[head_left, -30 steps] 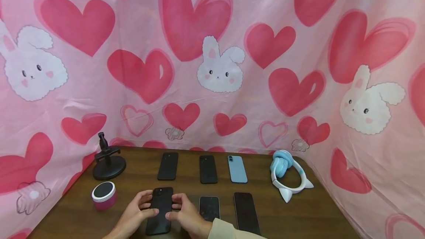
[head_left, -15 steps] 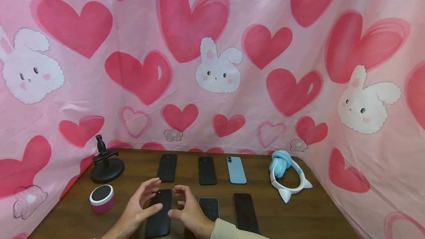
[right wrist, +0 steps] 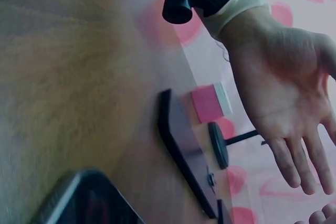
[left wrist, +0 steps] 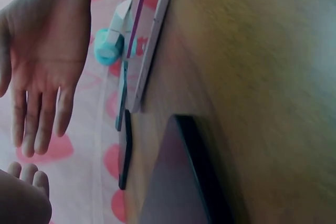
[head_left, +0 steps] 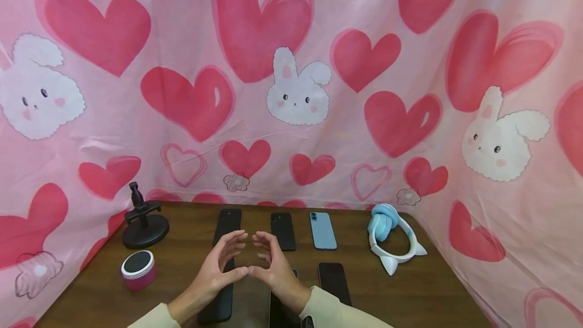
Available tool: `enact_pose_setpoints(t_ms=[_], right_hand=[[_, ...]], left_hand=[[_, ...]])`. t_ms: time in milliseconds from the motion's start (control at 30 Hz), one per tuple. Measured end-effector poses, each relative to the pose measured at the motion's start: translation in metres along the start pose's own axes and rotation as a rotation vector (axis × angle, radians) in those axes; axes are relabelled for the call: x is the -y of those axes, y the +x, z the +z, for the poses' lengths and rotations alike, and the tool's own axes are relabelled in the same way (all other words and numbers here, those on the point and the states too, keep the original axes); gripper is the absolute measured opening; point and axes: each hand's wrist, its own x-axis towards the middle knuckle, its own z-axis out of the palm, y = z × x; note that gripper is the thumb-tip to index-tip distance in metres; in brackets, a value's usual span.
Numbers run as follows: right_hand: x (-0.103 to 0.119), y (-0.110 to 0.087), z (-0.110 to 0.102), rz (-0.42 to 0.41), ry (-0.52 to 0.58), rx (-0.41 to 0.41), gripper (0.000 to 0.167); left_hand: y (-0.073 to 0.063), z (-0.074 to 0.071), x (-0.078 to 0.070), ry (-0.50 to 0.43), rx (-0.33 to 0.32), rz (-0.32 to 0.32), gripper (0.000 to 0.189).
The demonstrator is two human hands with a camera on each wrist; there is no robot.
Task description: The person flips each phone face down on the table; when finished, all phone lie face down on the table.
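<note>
My left hand is raised over the desk, palm facing inward, with loosely bent fingers that hold nothing. Opposite it, my right hand mirrors the pose, and the two thumb tips meet in the head view. A black phone lies back up below my left hand, partly covered by it. Another phone, screen up, is mostly hidden under my right hand and wrist. The left wrist view shows the right palm with straight fingers; the right wrist view shows the left palm likewise.
Along the back lie two black phones and a light blue phone. A dark phone lies screen up at right. Cat-ear headphones are far right; a black phone stand and a pink jar stand left.
Both hands have let go of the black phone's edges, lifted off it and shifted right and away from me, with the thumbs drawn together. The phone stays on the desk.
</note>
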Motion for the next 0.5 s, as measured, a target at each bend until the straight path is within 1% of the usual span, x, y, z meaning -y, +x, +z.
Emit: enact_pose_setpoints(t_ms=[100, 267, 367, 500], right_hand=[[0.002, 0.000, -0.009, 0.001, 0.002, 0.009, 0.071], [0.004, -0.004, -0.025, 0.020, 0.010, 0.018, 0.074], [0.005, -0.007, -0.035, 0.017, 0.011, 0.004, 0.076], [0.007, -0.009, -0.049, 0.020, 0.009, -0.028, 0.077]], left_hand=[[0.005, 0.005, 0.001, -0.019, 0.007, -0.016, 0.066], [0.008, 0.011, 0.004, -0.023, 0.017, -0.028, 0.067], [0.011, 0.014, 0.006, -0.027, 0.024, -0.031, 0.069], [0.016, 0.020, 0.007, -0.057, 0.043, -0.047, 0.070]])
